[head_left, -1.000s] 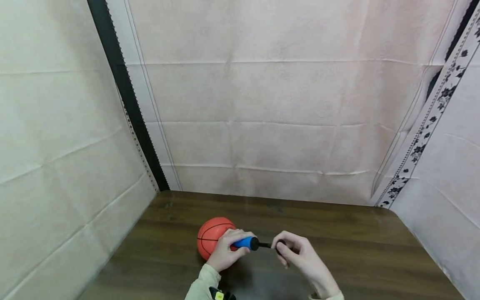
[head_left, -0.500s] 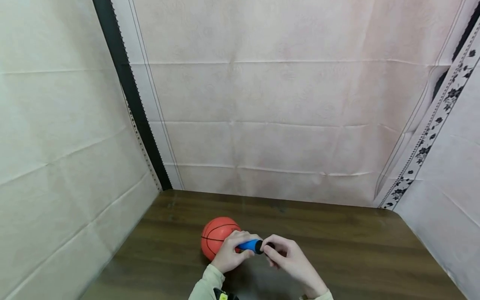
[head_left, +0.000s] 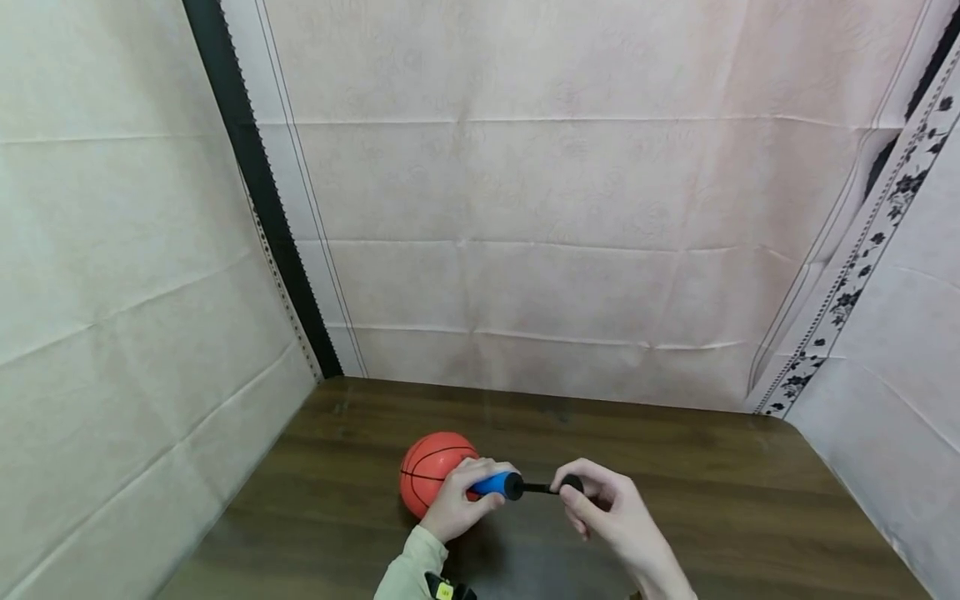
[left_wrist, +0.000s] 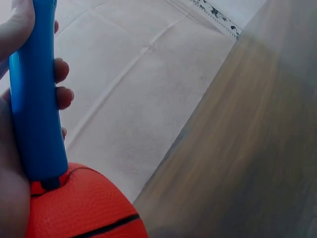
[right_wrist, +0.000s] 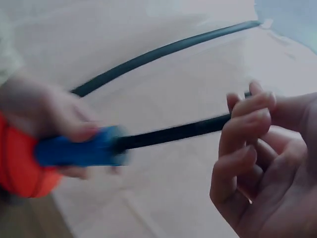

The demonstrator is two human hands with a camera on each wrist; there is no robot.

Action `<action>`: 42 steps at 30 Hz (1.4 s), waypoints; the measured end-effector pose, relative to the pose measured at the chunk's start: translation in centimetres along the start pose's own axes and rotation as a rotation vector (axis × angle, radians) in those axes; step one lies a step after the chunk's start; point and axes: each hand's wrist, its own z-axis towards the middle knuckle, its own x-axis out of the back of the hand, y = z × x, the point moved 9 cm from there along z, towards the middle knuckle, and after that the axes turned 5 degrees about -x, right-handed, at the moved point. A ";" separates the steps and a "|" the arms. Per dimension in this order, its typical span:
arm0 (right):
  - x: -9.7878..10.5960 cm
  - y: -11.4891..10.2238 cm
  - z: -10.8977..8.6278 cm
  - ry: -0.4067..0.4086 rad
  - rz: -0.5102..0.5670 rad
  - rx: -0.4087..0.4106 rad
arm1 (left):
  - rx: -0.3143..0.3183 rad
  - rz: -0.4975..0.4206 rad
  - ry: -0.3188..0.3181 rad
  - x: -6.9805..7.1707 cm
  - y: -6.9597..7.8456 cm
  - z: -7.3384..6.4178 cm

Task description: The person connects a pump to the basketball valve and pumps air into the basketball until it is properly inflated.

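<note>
My left hand grips the blue barrel of a small hand pump. The barrel's end meets an orange-red ball with black basketball lines; a short dark nozzle joins them in the left wrist view. My right hand pinches the black handle at the pump's other end. Between the hands, a length of the black rod shows out of the barrel. Curled fingers hide most of the handle in the right wrist view.
Everything is over a dark wood-grain table. Pale creased cloth hangs behind it and on both sides, with a black strip at the left corner and a flower-patterned border at the right.
Half a second ago my right hand was close against the barrel, with the rod pushed in. It has since moved right, drawing the rod out again. The left hand and ball barely shifted.
</note>
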 end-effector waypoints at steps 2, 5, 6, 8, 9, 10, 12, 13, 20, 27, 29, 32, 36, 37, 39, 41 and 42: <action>-0.5 1.4 0.7 0.000 0.004 -0.032 | 0.004 0.024 0.005 -0.1 -0.1 0.0; -1.4 3.6 1.7 -0.003 -0.011 -0.061 | -0.021 0.069 0.007 -0.2 -0.1 0.1; -1.7 4.1 1.9 -0.003 -0.018 -0.060 | -0.036 0.086 0.009 -0.2 0.0 0.1; -2.2 5.0 2.3 0.001 -0.032 -0.061 | -0.073 0.117 0.020 0.1 0.3 0.1; -2.4 5.3 2.4 0.002 -0.039 -0.063 | -0.097 0.132 0.025 0.2 0.4 0.1; -2.7 5.6 2.5 -0.003 -0.045 -0.073 | -0.118 0.145 0.033 0.4 0.6 0.1; -3.1 5.8 2.5 -0.016 -0.063 -0.110 | -0.154 0.158 0.048 0.8 0.9 0.0; -3.3 5.8 2.3 -0.023 -0.068 -0.136 | -0.159 0.152 0.050 0.9 0.9 -0.2; -2.2 2.2 0.9 -0.001 -0.051 -0.145 | -0.162 0.060 0.055 1.4 0.7 -0.5; -1.0 -0.6 -0.3 0.063 0.043 -0.024 | -0.060 0.083 0.069 2.2 0.0 -0.6; -1.2 -0.1 0.0 0.045 0.055 -0.008 | -0.035 0.103 0.070 2.2 -0.1 -0.6; -1.8 1.1 0.9 -0.001 0.082 0.004 | -0.033 0.135 0.081 2.1 -0.1 -0.6; -2.7 3.5 2.2 -0.028 0.063 -0.028 | -0.103 0.150 0.073 1.4 0.4 -0.2; -2.9 4.1 2.4 -0.033 0.056 -0.042 | -0.131 0.155 0.070 1.2 0.6 -0.1; -3.1 5.1 2.7 -0.035 0.036 -0.064 | -0.181 0.168 0.063 0.8 1.0 0.1; -3.3 5.6 2.8 -0.041 0.015 -0.075 | -0.218 0.184 0.059 0.6 1.4 0.2; -3.4 5.7 2.8 -0.049 0.003 -0.073 | -0.228 0.184 0.055 0.5 1.4 0.2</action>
